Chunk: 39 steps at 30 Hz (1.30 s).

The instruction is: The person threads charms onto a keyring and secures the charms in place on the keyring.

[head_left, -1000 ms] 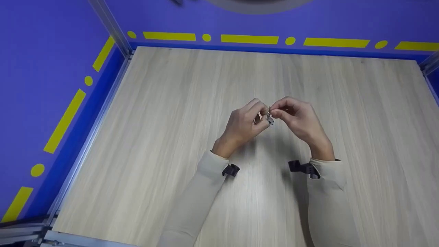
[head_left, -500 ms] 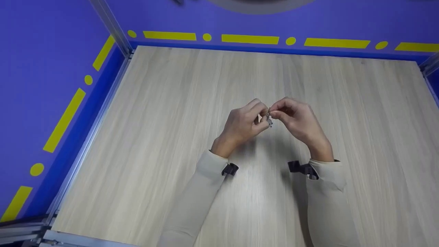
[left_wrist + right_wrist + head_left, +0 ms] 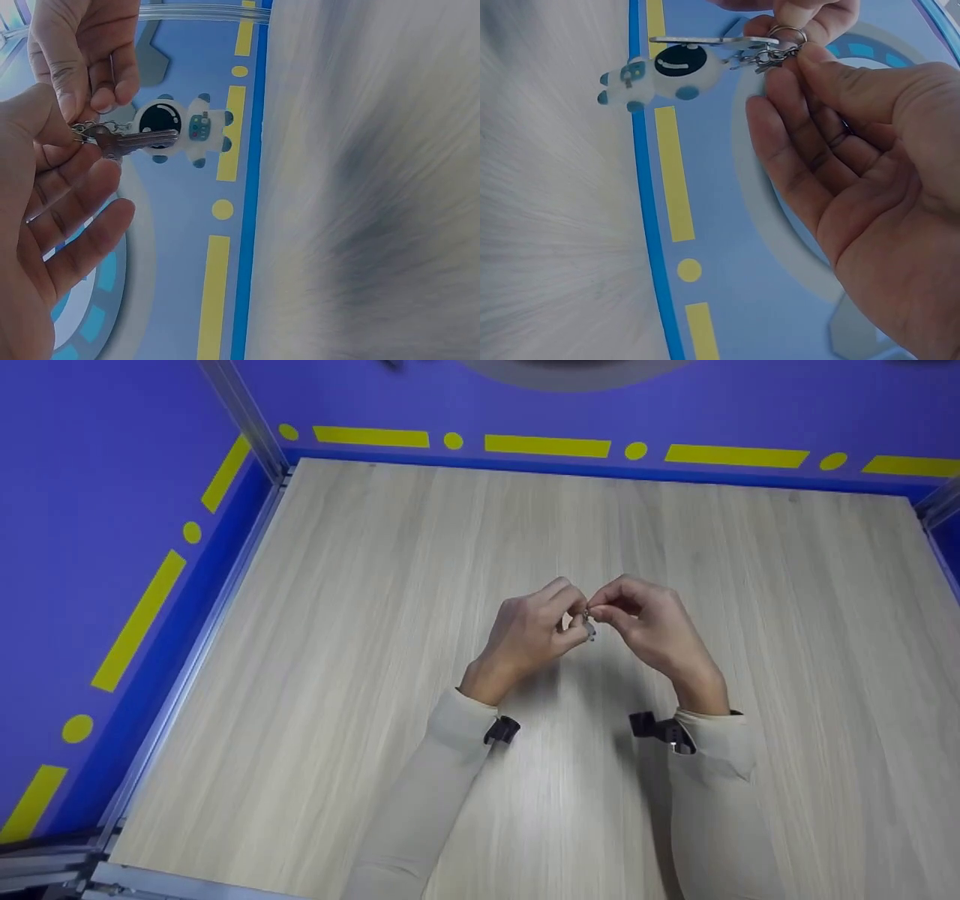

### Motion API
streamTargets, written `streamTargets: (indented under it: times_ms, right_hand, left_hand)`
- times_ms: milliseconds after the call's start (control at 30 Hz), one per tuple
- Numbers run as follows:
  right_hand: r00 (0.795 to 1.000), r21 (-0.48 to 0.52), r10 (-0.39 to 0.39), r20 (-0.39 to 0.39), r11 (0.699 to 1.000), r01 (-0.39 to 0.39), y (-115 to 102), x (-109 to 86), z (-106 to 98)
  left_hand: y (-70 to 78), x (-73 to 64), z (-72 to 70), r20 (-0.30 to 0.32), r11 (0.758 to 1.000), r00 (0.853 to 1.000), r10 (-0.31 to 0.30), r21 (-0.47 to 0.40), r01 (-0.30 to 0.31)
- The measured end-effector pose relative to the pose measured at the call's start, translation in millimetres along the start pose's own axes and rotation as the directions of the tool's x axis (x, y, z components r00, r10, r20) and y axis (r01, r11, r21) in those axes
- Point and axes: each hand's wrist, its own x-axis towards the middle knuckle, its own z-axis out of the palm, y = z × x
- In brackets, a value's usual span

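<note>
Both hands meet over the table, working on one small keychain. With thumb and forefinger my left hand [image 3: 529, 626] pinches the metal key ring [image 3: 789, 31]; its other fingers lie loosely bent in the left wrist view. Opposite it, my right hand [image 3: 656, 619] pinches the ring's side where the short chain [image 3: 769, 57] joins. A silver key [image 3: 146, 141] hangs from the ring, overlapping the white-and-blue astronaut charm [image 3: 199, 127] on the chain. Fingertips hide part of the ring. From the head view only a small grey bit of the keychain [image 3: 589, 631] shows below the fingers.
The wood-grain table [image 3: 360, 607] lies beneath the hands. Blue panels with yellow marks [image 3: 547, 445] stand along its back and left sides, and a metal frame rail [image 3: 195, 667] runs down the left edge. Dark wrist straps [image 3: 664, 727] sit at the cuffs.
My right fingertips have moved slightly down and left, closer to the left fingers. The dangling part of the keychain hangs a little lower and shows less. My left hand has hardly moved.
</note>
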Motion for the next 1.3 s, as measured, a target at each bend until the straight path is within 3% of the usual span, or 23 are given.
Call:
streamTargets:
  times_ms: [267, 500, 700, 967, 1300]
  right_hand:
    - [1.000, -0.026, -0.016, 0.013, 1.000, 0.016, 0.0, 0.6, 0.6]
    - [1.000, -0.018, -0.006, -0.008, 1.000, 0.006, 0.3, 0.2, 0.9]
    - [0.999, 0.022, -0.003, -0.049, 1.000, 0.004, -0.5, 0.3, 0.8]
    - [0.996, 0.069, -0.006, -0.093, 0.998, 0.013, 1.4, 0.4, 1.7]
    - [0.991, 0.113, 0.060, -0.120, 0.992, -0.047, -0.9, 0.8, 0.6]
  left_hand:
    - [0.5, 0.3, -1.0, 0.017, 1.000, 1.000, -0.008, 0.025, 0.007]
    - [1.6, 0.5, -1.7, 0.016, 0.998, 0.999, -0.051, 0.024, 0.050]
    - [1.3, 1.1, -1.5, -0.001, 0.994, 0.996, -0.092, -0.054, 0.092]
    - [0.1, 2.0, -0.8, 0.005, 0.969, 0.990, -0.138, -0.205, 0.136]
    - [-1.4, 2.3, 1.7, -0.001, 0.968, 0.996, -0.091, -0.236, 0.088]
